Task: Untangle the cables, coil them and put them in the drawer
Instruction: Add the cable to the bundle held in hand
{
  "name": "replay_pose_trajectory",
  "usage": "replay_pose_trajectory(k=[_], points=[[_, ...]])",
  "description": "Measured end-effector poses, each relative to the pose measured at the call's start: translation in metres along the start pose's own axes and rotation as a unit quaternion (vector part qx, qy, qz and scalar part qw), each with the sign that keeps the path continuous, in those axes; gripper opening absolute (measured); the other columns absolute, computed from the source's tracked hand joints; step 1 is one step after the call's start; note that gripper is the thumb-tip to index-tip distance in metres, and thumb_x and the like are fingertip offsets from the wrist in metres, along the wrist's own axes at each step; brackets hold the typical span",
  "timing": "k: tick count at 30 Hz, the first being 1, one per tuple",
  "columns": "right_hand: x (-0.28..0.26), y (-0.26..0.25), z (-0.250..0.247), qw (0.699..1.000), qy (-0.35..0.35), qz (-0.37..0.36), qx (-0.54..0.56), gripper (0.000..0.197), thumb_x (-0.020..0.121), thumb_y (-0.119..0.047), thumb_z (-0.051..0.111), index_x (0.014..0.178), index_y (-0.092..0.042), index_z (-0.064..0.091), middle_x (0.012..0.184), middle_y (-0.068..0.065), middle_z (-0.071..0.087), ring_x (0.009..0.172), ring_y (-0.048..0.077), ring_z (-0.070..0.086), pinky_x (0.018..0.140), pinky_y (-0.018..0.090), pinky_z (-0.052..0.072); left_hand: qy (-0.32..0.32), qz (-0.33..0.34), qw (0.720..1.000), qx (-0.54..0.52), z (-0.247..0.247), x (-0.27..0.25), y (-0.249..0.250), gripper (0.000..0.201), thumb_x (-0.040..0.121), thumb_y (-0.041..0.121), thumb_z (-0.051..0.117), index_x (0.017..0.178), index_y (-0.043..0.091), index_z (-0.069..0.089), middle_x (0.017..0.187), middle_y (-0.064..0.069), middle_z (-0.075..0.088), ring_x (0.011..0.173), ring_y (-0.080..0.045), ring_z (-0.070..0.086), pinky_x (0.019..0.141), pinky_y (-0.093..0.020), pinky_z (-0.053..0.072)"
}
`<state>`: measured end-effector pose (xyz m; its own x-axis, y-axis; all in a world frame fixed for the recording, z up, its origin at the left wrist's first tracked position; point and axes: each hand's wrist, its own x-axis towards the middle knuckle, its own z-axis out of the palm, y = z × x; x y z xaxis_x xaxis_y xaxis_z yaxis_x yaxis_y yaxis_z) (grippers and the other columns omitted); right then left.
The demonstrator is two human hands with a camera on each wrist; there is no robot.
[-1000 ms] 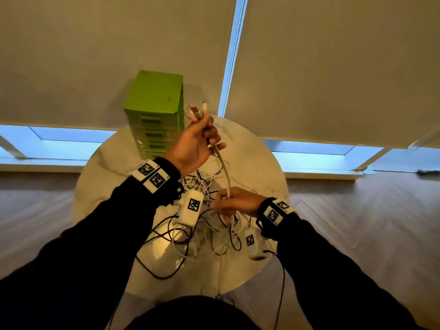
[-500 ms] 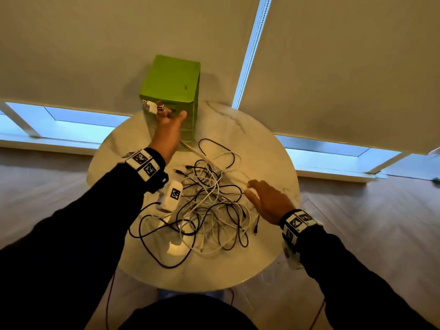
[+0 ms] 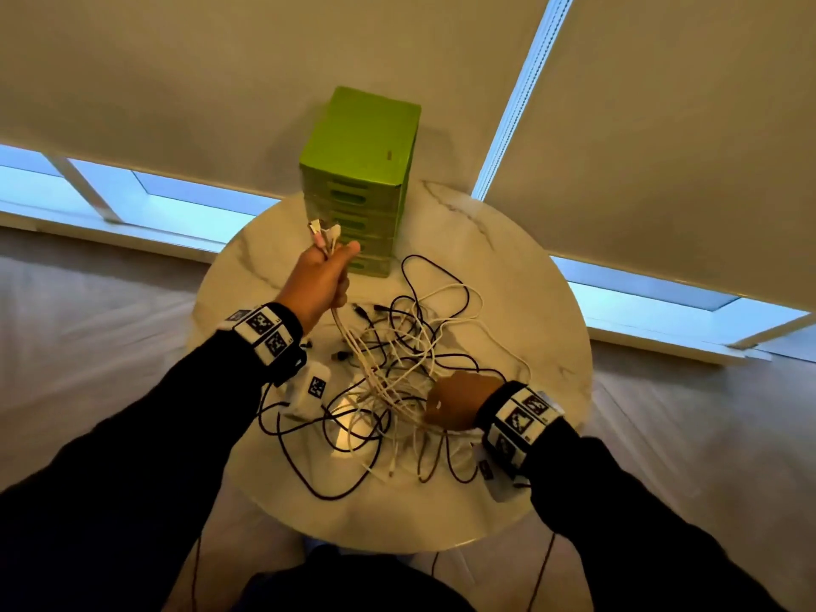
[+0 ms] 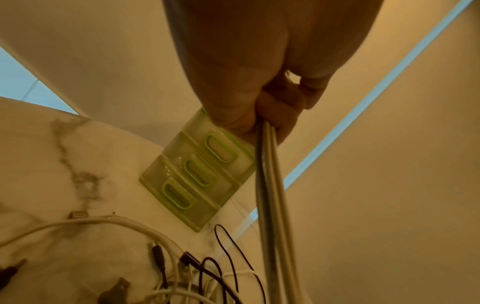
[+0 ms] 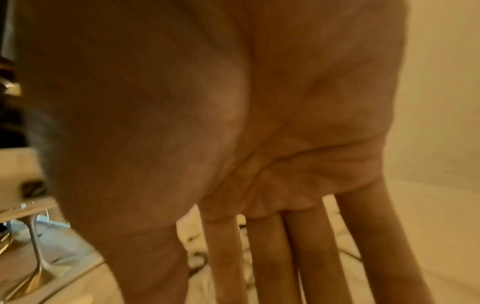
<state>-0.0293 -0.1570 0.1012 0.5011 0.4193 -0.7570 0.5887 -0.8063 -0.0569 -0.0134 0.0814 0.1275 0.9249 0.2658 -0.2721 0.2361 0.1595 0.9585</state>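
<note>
A tangle of white and black cables (image 3: 397, 360) lies in the middle of the round marble table (image 3: 530, 302). My left hand (image 3: 322, 280) is raised in front of the green drawer unit (image 3: 362, 170) and grips a bundle of white cables (image 4: 270, 185), whose plug ends (image 3: 324, 234) stick up out of the fist. The strands run down from it into the pile. My right hand (image 3: 459, 404) is low over the near right side of the tangle. In the right wrist view its fingers (image 5: 311, 257) are straight and spread, pointing down at the cables.
The green drawer unit (image 4: 197, 174) stands at the table's far edge with all drawers closed. Loose plugs (image 4: 114, 288) lie left of the pile. A white adapter (image 3: 309, 390) hangs under my left wrist. Blinds and low windows are behind; wooden floor surrounds the table.
My left hand has closed into a fist round the white cable ends and stays raised. My right hand has moved from the pile's right edge to above its near side.
</note>
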Motion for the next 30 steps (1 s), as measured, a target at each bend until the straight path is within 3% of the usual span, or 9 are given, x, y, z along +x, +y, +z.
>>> replay_pose_trajectory(k=[4, 7, 9, 12, 18, 21, 23, 27, 30], points=[[0.021, -0.003, -0.040, 0.987, 0.122, -0.075, 0.079, 0.031, 0.102, -0.032, 0.044, 0.100, -0.008, 0.064, 0.104, 0.014, 0.067, 0.087, 0.027, 0.059, 0.073, 0.032, 0.042, 0.015, -0.011, 1.000, -0.011, -0.014, -0.003, -0.006, 0.034, 0.104, 0.027, 0.052, 0.073, 0.025, 0.037, 0.057, 0.007, 0.025, 0.045, -0.010, 0.025, 0.045, -0.025, 0.023], [0.055, -0.023, -0.033, 0.963, 0.121, -0.156, 0.183, 0.025, 0.103, -0.031, 0.046, 0.108, -0.014, 0.063, 0.109, 0.009, 0.069, 0.098, 0.025, 0.062, 0.084, 0.035, 0.048, 0.023, -0.024, 0.999, -0.021, -0.017, -0.011, -0.017, 0.037, 0.104, 0.027, 0.052, 0.072, 0.025, 0.034, 0.059, 0.004, 0.022, 0.048, -0.012, 0.023, 0.048, -0.027, 0.020], [0.076, -0.034, -0.019, 0.965, 0.092, -0.174, 0.176, 0.028, 0.103, -0.034, 0.047, 0.116, -0.015, 0.062, 0.115, 0.010, 0.067, 0.103, 0.026, 0.061, 0.091, 0.037, 0.048, 0.025, -0.031, 0.999, -0.017, -0.019, -0.016, -0.026, 0.037, 0.104, 0.028, 0.053, 0.071, 0.025, 0.034, 0.061, 0.001, 0.021, 0.050, -0.014, 0.022, 0.048, -0.028, 0.021], [0.100, -0.035, -0.008, 0.978, 0.070, -0.155, 0.117, 0.036, 0.104, -0.038, 0.045, 0.123, -0.011, 0.061, 0.125, 0.013, 0.059, 0.116, 0.028, 0.055, 0.098, 0.035, 0.042, 0.033, -0.046, 0.998, -0.010, -0.030, -0.021, -0.040, 0.033, 0.103, 0.032, 0.054, 0.075, 0.024, 0.037, 0.061, 0.000, 0.024, 0.050, -0.015, 0.024, 0.046, -0.027, 0.025], [0.127, 0.018, -0.020, 0.993, 0.080, -0.039, 0.079, 0.046, 0.106, -0.037, 0.038, 0.107, -0.003, 0.068, 0.110, 0.020, 0.066, 0.104, 0.035, 0.061, 0.078, 0.033, 0.040, 0.056, -0.073, 0.996, -0.016, -0.042, -0.029, -0.052, 0.037, 0.104, 0.031, 0.053, 0.072, 0.023, 0.036, 0.054, 0.006, 0.029, 0.047, -0.012, 0.026, 0.045, -0.025, 0.026], [0.131, 0.022, -0.034, 0.995, 0.105, 0.004, 0.000, 0.045, 0.102, -0.044, 0.039, 0.108, -0.009, 0.068, 0.110, 0.015, 0.067, 0.104, 0.033, 0.062, 0.080, 0.035, 0.046, 0.051, -0.078, 0.996, -0.013, -0.042, -0.028, -0.056, 0.037, 0.103, 0.031, 0.054, 0.072, 0.024, 0.035, 0.056, 0.005, 0.029, 0.047, -0.012, 0.026, 0.047, -0.025, 0.027], [0.135, 0.011, -0.039, 0.988, 0.151, -0.024, -0.009, 0.035, 0.099, -0.041, 0.046, 0.109, -0.014, 0.066, 0.114, 0.012, 0.065, 0.106, 0.032, 0.062, 0.083, 0.037, 0.048, 0.043, -0.083, 0.996, -0.002, -0.040, -0.028, -0.057, 0.037, 0.103, 0.030, 0.055, 0.072, 0.024, 0.035, 0.056, 0.004, 0.029, 0.048, -0.013, 0.026, 0.048, -0.026, 0.027], [0.150, -0.012, -0.033, 0.983, 0.156, -0.059, 0.071, 0.040, 0.095, -0.034, 0.053, 0.133, -0.020, 0.057, 0.139, 0.010, 0.046, 0.123, 0.034, 0.054, 0.099, 0.045, 0.048, 0.025, -0.083, 0.996, 0.026, -0.035, -0.030, -0.056, 0.040, 0.103, 0.029, 0.053, 0.069, 0.023, 0.034, 0.054, 0.004, 0.030, 0.047, -0.014, 0.027, 0.047, -0.026, 0.029], [0.159, -0.020, -0.027, 0.986, 0.148, -0.048, 0.061, 0.048, 0.095, -0.030, 0.054, 0.142, -0.022, 0.048, 0.136, 0.010, 0.044, 0.121, 0.036, 0.054, 0.097, 0.048, 0.050, 0.012, -0.084, 0.996, 0.031, -0.033, -0.032, -0.056, 0.042, 0.104, 0.028, 0.053, 0.069, 0.024, 0.031, 0.057, 0.001, 0.026, 0.049, -0.016, 0.023, 0.047, -0.027, 0.026]])
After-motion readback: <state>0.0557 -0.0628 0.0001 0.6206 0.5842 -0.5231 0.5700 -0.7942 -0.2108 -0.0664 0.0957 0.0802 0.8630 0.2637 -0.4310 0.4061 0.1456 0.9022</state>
